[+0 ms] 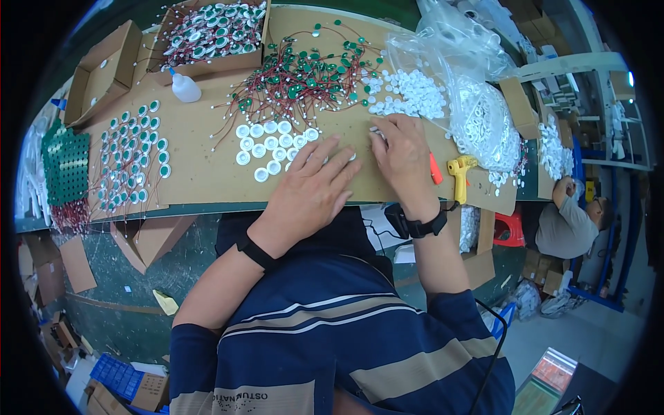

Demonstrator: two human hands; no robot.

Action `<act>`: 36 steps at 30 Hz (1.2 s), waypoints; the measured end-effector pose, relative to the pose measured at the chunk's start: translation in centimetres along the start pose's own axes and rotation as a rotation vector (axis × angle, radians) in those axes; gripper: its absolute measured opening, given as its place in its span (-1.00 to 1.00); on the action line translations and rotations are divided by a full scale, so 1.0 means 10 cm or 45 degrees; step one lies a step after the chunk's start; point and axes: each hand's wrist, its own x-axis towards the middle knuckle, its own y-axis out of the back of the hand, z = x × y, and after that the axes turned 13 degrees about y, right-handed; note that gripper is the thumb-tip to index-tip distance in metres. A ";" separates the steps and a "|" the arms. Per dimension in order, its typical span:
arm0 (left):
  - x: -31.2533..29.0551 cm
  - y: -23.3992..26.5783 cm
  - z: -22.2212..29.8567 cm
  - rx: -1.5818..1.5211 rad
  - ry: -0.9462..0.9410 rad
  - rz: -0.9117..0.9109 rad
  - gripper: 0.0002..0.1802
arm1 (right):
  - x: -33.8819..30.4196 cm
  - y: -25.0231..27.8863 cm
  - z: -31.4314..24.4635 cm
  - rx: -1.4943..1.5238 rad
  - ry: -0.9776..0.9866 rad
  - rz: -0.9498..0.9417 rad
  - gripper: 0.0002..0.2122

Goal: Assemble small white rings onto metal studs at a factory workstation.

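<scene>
Discs (285,140) pt. behind L hand (304,195)

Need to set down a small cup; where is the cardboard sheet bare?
The widest bare patch of cardboard sheet lies between the wired discs at left and the rows of white discs, below the white bottle in the picture. A smaller gap lies between the left hand and right hand. The wire tangle and white cap pile crowd the far side.

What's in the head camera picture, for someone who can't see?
A person's left hand is spread over white discs on a brown tabletop, right hand beside it. Nearby are a yellow glue gun and tangled red wires.
</scene>
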 end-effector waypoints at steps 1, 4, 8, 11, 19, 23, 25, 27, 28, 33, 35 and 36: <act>0.00 0.00 0.00 -0.010 -0.033 -0.025 -0.50 | -0.01 -0.02 0.04 -0.026 0.000 -0.043 -0.86; 0.00 0.00 -0.01 0.009 -0.012 -0.069 -0.43 | -0.01 -0.04 0.04 -0.071 0.003 -0.132 -0.87; -0.02 -0.02 -0.05 -0.003 0.022 -0.067 -0.49 | -0.06 0.00 -0.03 -0.004 0.010 -0.107 -0.84; -0.04 -0.04 -0.07 -0.027 0.057 -0.025 -0.51 | -0.15 -0.03 -0.12 0.234 0.086 -0.111 -0.82; -0.03 -0.02 -0.06 -0.037 0.209 0.120 -0.49 | -0.13 0.00 -0.24 0.230 -0.019 -0.124 -0.78; -0.02 -0.02 -0.06 -0.043 0.235 0.150 -0.53 | -0.14 0.02 -0.22 0.237 -0.026 -0.180 -0.77; -0.03 -0.02 -0.06 -0.044 0.238 0.150 -0.51 | -0.14 0.03 -0.22 0.235 -0.034 -0.194 -0.77; -0.03 -0.02 -0.06 -0.045 0.238 0.152 -0.51 | -0.13 0.03 -0.23 0.229 -0.053 -0.222 -0.77; -0.03 -0.02 -0.06 -0.045 0.237 0.154 -0.51 | -0.13 0.03 -0.23 0.230 -0.053 -0.222 -0.77; -0.03 -0.03 -0.05 -0.042 0.234 0.156 -0.52 | -0.13 0.06 -0.23 0.246 -0.019 -0.209 -0.79; -0.03 -0.03 -0.06 -0.045 0.237 0.154 -0.52 | -0.13 0.08 -0.24 0.255 0.012 -0.201 -0.79; -0.04 -0.03 -0.07 -0.048 0.239 0.151 -0.52 | -0.13 0.08 -0.25 0.256 0.012 -0.202 -0.79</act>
